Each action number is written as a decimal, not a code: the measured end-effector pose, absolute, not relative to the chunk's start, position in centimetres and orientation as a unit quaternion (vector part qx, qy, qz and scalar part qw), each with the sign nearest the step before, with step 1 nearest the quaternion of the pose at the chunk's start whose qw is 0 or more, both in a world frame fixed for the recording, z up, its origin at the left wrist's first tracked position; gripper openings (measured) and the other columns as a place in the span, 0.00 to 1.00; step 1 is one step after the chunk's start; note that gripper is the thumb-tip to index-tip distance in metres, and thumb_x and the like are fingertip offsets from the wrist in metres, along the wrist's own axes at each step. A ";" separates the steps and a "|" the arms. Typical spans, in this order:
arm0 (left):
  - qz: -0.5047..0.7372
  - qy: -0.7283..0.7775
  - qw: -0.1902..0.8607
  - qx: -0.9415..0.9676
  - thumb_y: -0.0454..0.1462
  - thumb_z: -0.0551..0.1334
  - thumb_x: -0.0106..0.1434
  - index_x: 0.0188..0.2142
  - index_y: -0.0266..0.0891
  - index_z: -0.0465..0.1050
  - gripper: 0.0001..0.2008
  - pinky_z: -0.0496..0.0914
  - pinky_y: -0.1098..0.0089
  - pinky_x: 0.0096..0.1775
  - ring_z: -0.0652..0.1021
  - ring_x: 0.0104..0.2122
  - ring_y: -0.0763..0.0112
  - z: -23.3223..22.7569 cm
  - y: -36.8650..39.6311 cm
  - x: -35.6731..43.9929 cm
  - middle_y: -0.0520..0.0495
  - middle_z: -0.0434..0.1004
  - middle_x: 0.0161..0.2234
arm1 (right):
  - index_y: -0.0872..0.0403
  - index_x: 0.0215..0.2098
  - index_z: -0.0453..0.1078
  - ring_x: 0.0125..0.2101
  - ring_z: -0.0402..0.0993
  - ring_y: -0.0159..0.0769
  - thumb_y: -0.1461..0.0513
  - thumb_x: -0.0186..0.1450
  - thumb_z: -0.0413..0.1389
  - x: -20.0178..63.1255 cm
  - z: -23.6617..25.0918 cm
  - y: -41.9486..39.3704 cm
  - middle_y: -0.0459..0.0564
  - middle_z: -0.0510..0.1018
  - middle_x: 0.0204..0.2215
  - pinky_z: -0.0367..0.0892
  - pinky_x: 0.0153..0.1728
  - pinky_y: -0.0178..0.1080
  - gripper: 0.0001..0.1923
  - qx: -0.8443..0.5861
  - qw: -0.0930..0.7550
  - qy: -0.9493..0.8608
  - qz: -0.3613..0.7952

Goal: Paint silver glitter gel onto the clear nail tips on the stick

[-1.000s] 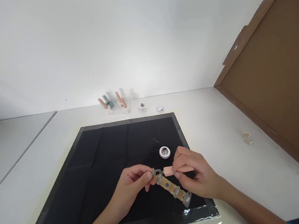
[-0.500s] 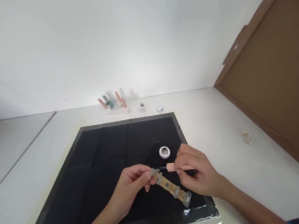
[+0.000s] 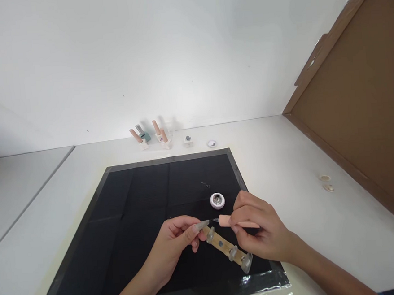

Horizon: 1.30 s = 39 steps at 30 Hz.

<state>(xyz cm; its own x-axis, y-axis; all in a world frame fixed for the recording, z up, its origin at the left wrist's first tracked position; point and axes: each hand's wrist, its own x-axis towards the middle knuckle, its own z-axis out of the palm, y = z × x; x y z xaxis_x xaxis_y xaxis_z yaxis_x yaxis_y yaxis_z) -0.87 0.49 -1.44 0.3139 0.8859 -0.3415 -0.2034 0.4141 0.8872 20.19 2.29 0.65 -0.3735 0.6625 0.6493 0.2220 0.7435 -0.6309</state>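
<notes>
My left hand is closed, with thumb and forefinger pinching a long greyish false nail. From beside those fingers a tan strip slants down to the right, bearing several translucent nail tips and a dark round spot. Whether the left hand also grips the strip is hidden. My right hand is closed around the peach handle of a nail polish brush. Its dark bristles point left and meet, or nearly meet, the false nail's tip. Just above the brush stands a small open white pot of silvery bits.
A black mat with taped edges covers the white table. Along the wall stand several polish bottles, a small square bottle and a white lid. Two small pale round pieces lie right, near a brown cardboard panel.
The brush has shifted slightly left, so its bristles are closer to the false nail's tip. The false nail is tilted a little more upward. Both hands keep their hold.
</notes>
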 end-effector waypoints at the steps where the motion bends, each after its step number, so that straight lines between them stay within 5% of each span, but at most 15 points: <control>1: 0.382 0.445 0.717 0.378 0.42 0.67 0.55 0.27 0.36 0.79 0.10 0.63 0.76 0.24 0.68 0.20 0.79 -1.4 0.5 -0.9 0.49 0.77 0.22 | 0.52 0.32 0.67 0.23 0.62 0.31 0.75 0.55 0.50 20.3 0.6 2.3 0.45 0.66 0.24 0.60 0.21 0.33 0.14 -0.281 0.491 -0.792 0.229; 39: 0.401 0.461 0.695 0.380 0.40 0.71 0.50 0.27 0.38 0.80 0.07 0.64 0.74 0.27 0.69 0.21 0.77 -1.1 0.6 -0.7 0.50 0.78 0.22 | 0.52 0.35 0.68 0.27 0.66 0.31 0.72 0.60 0.52 20.5 0.8 2.3 0.45 0.69 0.25 0.63 0.25 0.34 0.10 -0.281 0.484 -0.764 0.322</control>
<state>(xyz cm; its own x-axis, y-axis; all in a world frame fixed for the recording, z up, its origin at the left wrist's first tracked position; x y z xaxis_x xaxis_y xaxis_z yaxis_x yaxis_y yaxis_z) -0.66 0.60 -1.10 0.2534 0.9072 -0.3358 -0.2072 0.3900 0.8972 20.51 2.35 0.79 -0.3739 0.7414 0.5572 0.1185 0.6341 -0.7641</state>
